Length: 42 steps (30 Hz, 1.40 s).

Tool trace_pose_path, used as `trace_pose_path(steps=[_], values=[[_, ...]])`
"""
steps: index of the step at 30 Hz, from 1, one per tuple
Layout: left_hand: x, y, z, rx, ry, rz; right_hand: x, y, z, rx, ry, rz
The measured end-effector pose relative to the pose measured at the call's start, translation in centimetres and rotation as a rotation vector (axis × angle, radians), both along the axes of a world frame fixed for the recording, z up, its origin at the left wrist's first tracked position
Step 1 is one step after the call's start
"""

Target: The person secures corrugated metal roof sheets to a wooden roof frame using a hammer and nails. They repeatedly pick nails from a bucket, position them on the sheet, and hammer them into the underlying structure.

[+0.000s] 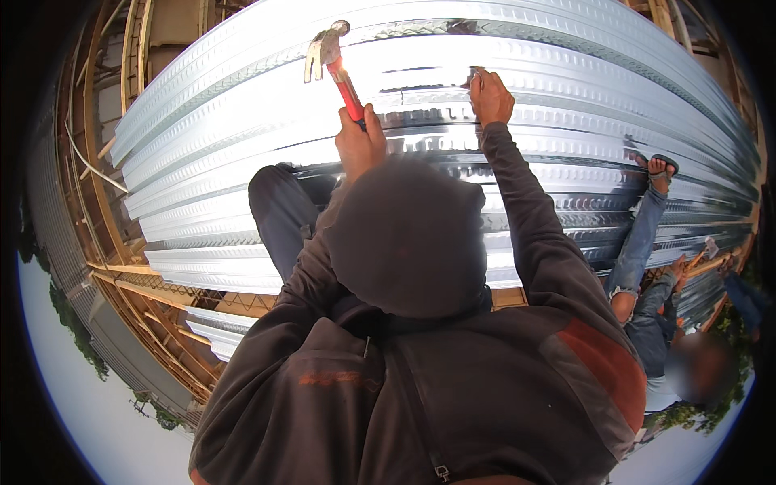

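Observation:
My left hand [361, 144] is wrapped round the red and dark grip of a claw hammer [346, 87]. The hammer points up and away from me, its worn metal head above the sheeting. Ahead and to the right, my right hand [493, 99] is closed at the ribbed metal decking [267, 133], fingertips pinched together at its surface. Whatever lies between those fingertips is too small to make out. Glare washes out much of the shiny decking around both hands. My bent knee [279, 206] is left of my left arm.
Timber framing [121, 234] runs along the decking's left edge, with gaps between members. At the right, another person's sandalled foot [661, 167] stands on the decking; that person's hand [679, 267] is lower down, near an orange-handled tool [697, 257]. Trees and sky show beyond.

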<state>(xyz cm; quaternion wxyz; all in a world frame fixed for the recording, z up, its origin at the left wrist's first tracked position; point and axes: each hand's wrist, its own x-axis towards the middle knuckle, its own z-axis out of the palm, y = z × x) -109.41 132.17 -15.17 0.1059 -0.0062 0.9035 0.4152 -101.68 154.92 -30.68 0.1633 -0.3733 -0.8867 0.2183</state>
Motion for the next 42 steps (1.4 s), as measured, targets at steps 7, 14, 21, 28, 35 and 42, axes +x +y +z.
trace_pose_path(steps=[7, 14, 21, 28, 35, 42], values=[[-0.1, -1.9, -6.3, -0.199, -0.082, -0.230, -0.2, 0.2, -0.8, -0.063, 0.069, -0.009], [2.3, -3.3, -5.2, -0.217, -0.061, -0.239, 0.7, -1.0, 0.1, -0.177, 0.090, -0.025], [2.0, -1.3, -2.3, -0.092, -0.160, -0.026, 0.1, -0.2, 0.9, -0.189, 0.156, -0.011], [1.5, -0.2, -1.9, -0.074, -0.217, -0.022, 0.3, -0.2, 0.9, -0.191, 0.198, -0.049], [1.0, -1.0, -6.0, -0.220, -0.171, -0.288, 0.3, 0.5, 0.2, -0.218, 0.119, -0.052], [-0.3, -1.5, -4.2, -0.354, -0.099, -0.454, -0.3, 0.1, 0.8, -0.192, 0.099, -0.063]])
